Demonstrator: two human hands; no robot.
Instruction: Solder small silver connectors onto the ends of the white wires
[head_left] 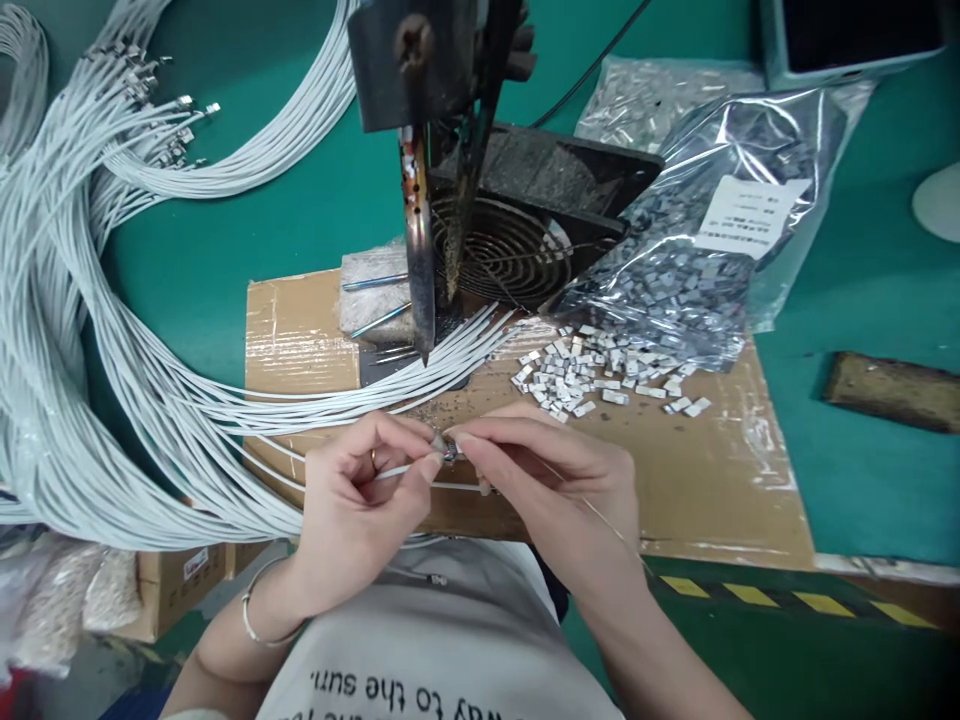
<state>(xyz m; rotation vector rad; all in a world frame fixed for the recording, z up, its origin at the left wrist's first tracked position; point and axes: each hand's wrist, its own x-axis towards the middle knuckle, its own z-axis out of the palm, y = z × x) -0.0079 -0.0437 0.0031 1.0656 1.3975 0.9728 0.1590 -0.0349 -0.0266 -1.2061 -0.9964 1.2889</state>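
Observation:
My left hand (pixel 367 500) pinches the end of a white cable (pixel 391 472) between thumb and fingertips. Against it, my right hand (pixel 551 480) grips a small metal connector (pixel 450 451) with thumb and index finger. A thin wire (pixel 604 520) runs back over my right hand toward the wrist. The two hands nearly meet above the cardboard sheet (pixel 705 480). Just beyond them lies a bundle of white cables (pixel 360 400), its ends pointing right. Small metal connector pieces (pixel 577 370) are piled to the right of the cable ends.
A soldering iron (pixel 420 250) hangs tip down beyond my hands. Behind it are a black fan (pixel 510 245) and a pale block (pixel 375 290). A bag of metal parts (pixel 697 260) lies at the right, near a brown bar (pixel 892 392). More white cables (pixel 45 350) cover the left side.

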